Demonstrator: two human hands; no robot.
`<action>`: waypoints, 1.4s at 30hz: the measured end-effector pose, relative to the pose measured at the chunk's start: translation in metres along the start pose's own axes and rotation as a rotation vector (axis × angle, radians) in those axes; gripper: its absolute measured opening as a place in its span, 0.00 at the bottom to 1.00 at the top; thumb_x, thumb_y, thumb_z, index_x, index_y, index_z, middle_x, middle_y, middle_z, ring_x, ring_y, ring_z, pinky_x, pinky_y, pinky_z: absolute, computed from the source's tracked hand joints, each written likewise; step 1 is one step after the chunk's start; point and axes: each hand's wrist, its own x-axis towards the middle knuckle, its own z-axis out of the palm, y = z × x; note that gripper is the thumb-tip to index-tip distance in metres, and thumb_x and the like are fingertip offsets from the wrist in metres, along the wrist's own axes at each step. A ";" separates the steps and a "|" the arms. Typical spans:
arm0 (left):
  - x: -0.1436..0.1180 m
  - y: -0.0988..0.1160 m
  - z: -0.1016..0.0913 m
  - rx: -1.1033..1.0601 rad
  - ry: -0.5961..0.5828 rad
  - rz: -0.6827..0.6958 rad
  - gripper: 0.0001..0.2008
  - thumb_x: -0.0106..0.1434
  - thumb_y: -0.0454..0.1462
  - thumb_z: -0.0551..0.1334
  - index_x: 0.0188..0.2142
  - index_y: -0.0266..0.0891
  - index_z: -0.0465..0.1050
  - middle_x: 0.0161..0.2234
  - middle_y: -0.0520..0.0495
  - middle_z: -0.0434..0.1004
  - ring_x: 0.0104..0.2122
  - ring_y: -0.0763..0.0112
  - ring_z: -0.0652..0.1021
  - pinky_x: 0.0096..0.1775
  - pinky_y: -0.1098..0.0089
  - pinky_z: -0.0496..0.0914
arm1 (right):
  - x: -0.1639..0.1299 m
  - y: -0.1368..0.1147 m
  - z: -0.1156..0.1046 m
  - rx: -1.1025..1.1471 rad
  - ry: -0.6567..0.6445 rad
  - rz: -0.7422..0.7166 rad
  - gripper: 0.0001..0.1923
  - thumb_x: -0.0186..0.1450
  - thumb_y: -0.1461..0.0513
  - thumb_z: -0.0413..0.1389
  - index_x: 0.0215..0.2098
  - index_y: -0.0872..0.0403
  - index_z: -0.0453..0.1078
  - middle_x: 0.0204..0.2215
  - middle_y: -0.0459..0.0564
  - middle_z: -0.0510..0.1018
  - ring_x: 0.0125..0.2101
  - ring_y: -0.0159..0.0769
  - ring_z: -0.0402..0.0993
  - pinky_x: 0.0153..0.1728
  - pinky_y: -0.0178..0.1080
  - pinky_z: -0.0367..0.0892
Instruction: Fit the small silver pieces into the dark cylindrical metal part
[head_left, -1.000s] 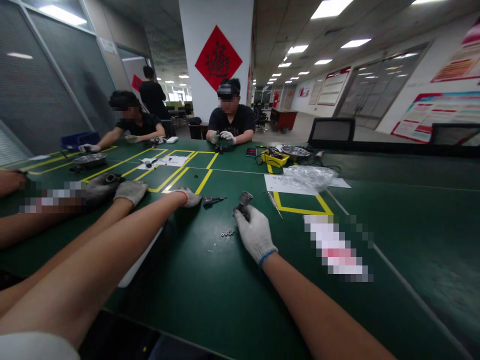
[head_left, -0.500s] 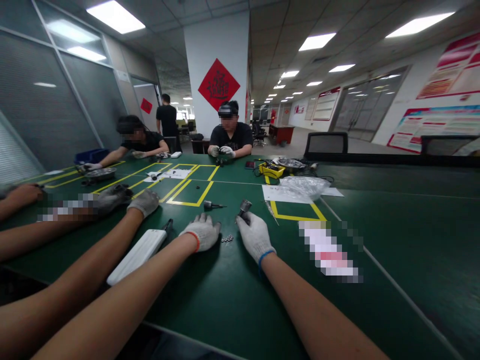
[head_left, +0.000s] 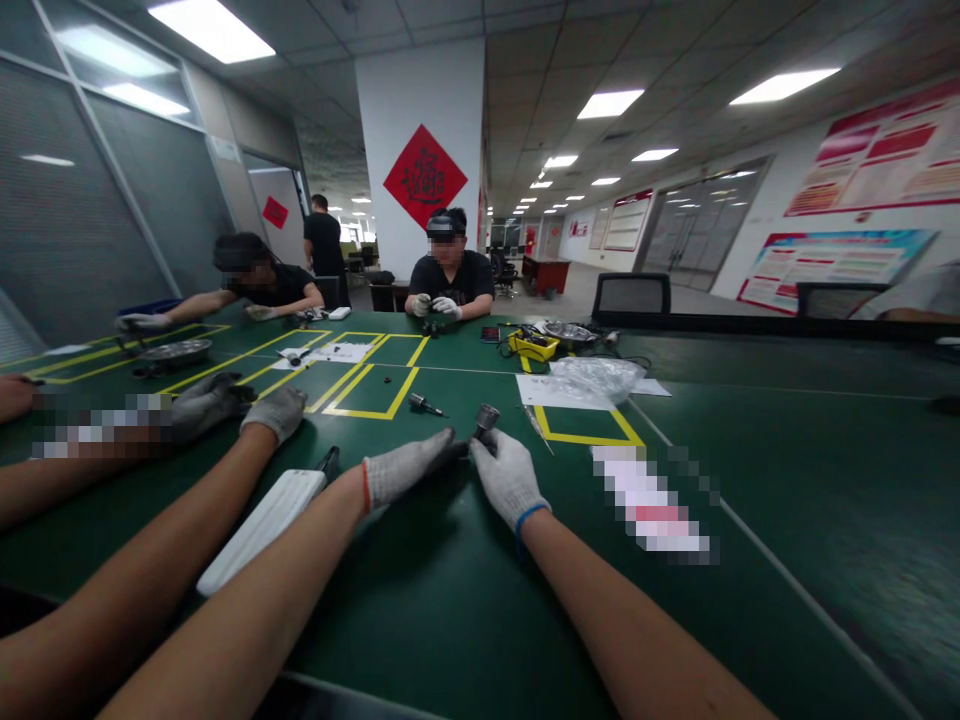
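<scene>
Right hand point(head_left: 510, 478) pinched the metal part point(head_left: 487, 416) by its lower end at the fingertips, likely to leave the wide end clear. Left hand point(head_left: 409, 468) sat just beside, fingers extended; couldn't tell if they pinched anything.

Metal pt. point(head_left: 487, 417), wide-end up, in R fingers point(head_left: 485, 463)

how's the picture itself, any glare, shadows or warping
Head view: ceiling lights glare white; pale streaks show on the glass wall; a dark shadow lies on the table below the left hand; wall posters lean, looking stretched toward the right edge; coarse pixel blocks hide some patches.
</scene>
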 end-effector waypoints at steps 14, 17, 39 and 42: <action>0.049 -0.019 0.005 -0.619 0.160 0.132 0.42 0.66 0.64 0.51 0.68 0.38 0.64 0.70 0.37 0.61 0.73 0.51 0.53 0.72 0.53 0.43 | -0.001 -0.016 -0.009 -0.114 0.015 0.086 0.11 0.67 0.61 0.56 0.42 0.55 0.79 0.40 0.54 0.84 0.43 0.43 0.80 0.44 0.39 0.70; 0.046 -0.022 0.009 -0.741 0.201 0.161 0.41 0.65 0.64 0.54 0.65 0.39 0.69 0.70 0.38 0.61 0.73 0.52 0.52 0.72 0.56 0.43 | -0.001 -0.015 -0.008 -0.137 0.011 0.065 0.10 0.67 0.61 0.57 0.42 0.54 0.79 0.41 0.54 0.84 0.43 0.42 0.79 0.45 0.38 0.70; 0.020 -0.009 0.019 -0.970 0.133 0.150 0.32 0.65 0.61 0.58 0.51 0.37 0.79 0.56 0.36 0.78 0.59 0.52 0.74 0.61 0.58 0.63 | -0.003 -0.006 -0.005 -0.056 -0.043 -0.023 0.10 0.67 0.62 0.57 0.44 0.55 0.78 0.41 0.54 0.84 0.42 0.42 0.80 0.47 0.40 0.72; 0.020 -0.009 0.019 -0.975 0.151 0.147 0.32 0.65 0.60 0.58 0.50 0.36 0.79 0.55 0.35 0.79 0.57 0.52 0.76 0.59 0.58 0.66 | -0.003 -0.008 -0.004 -0.046 -0.041 -0.035 0.09 0.67 0.62 0.57 0.43 0.54 0.78 0.41 0.53 0.84 0.42 0.41 0.80 0.47 0.40 0.71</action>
